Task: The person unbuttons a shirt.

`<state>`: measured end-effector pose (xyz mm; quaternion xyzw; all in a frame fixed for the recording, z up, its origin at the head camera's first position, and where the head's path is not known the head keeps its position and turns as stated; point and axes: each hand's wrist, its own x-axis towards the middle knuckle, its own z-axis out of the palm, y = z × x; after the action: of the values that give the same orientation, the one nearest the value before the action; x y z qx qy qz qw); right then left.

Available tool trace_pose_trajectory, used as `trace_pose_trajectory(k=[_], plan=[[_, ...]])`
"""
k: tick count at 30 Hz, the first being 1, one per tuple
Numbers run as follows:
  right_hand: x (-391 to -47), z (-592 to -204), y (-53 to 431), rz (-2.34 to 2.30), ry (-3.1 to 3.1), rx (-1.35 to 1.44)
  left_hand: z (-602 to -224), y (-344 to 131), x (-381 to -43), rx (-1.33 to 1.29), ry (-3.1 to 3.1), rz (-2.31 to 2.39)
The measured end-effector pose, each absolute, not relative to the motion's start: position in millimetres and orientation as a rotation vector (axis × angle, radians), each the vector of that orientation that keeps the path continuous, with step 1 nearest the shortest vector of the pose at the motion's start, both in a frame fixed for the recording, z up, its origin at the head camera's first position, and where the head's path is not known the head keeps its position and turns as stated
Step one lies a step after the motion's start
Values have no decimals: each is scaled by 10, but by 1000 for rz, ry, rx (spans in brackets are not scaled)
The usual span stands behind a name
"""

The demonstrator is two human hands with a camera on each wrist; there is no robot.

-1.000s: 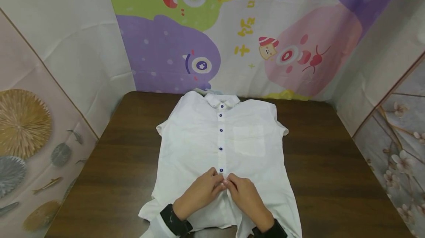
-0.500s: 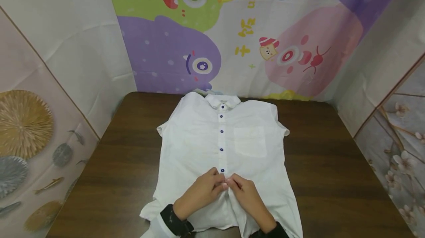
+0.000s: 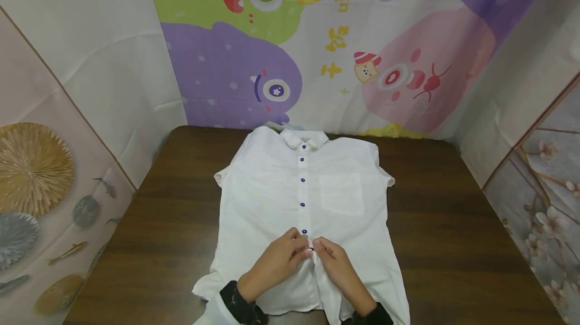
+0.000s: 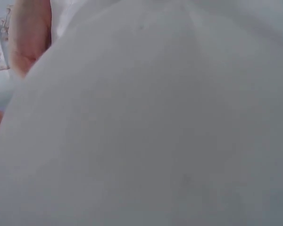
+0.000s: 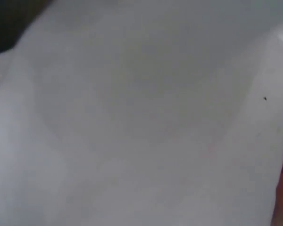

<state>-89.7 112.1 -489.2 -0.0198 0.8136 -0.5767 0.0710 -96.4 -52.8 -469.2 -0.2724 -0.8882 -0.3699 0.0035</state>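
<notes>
A white short-sleeved shirt lies front up, its collar toward the back, with a line of dark blue buttons down the middle. My left hand pinches the shirt's front placket just below the lowest fully visible button. Close beside it, my right hand grips the placket edge between thumb and fingers. A dark button shows partly between the two hands' fingertips. White cloth fills most of the left wrist view, hiding the fingertips. Shirt fabric covers nearly all of the right wrist view too.
The shirt rests on a dark brown wooden table. Behind stands a cartoon-printed cloth backdrop. Patterned panels flank the table, one on the left and one on the right. Black bands circle both wrists.
The fingertips have drawn slightly apart, and a dark button has come into sight between them. The right hand's pinched edge has shifted a little to the right.
</notes>
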Motion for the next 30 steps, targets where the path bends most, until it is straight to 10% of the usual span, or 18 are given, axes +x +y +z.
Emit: trace_pose_trajectory(k=[30], plan=[[-937, -4861, 1260, -1470, 2609, -128, -4700, -575, -970, -836, -2887, -1096]])
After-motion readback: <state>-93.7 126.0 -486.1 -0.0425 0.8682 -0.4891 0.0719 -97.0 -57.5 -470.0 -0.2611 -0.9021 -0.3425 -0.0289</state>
